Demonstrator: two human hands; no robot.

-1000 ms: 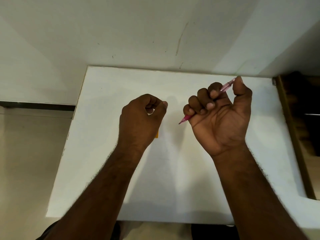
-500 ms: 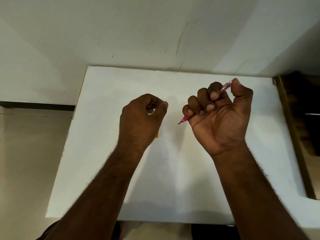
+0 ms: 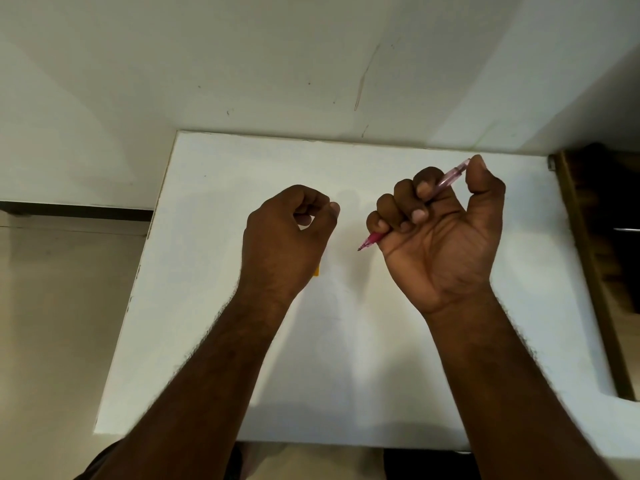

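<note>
My right hand (image 3: 440, 233) is raised palm up over the white table (image 3: 214, 341). Its curled fingers grip a pink translucent pen (image 3: 446, 178), and the thumb tip rests at the pen's upper end. The pen's tip (image 3: 362, 247) points down-left, out of the little-finger side of the fist. To its left, my left hand (image 3: 287, 237) is curled into a loose fist, back towards me, thumb against the forefinger. A small orange sliver (image 3: 316, 271) shows at that hand's lower right edge. I cannot tell whether the hand holds it or it lies on the table.
The table stands against a white wall (image 3: 311, 64). Dark wooden furniture (image 3: 595, 271) borders the table on the right. Beige floor (image 3: 62, 323) lies to the left, beyond the table's left edge.
My right thumb bent down over the pen's upper end half a second ago and has lifted back up. My left hand has not moved.
</note>
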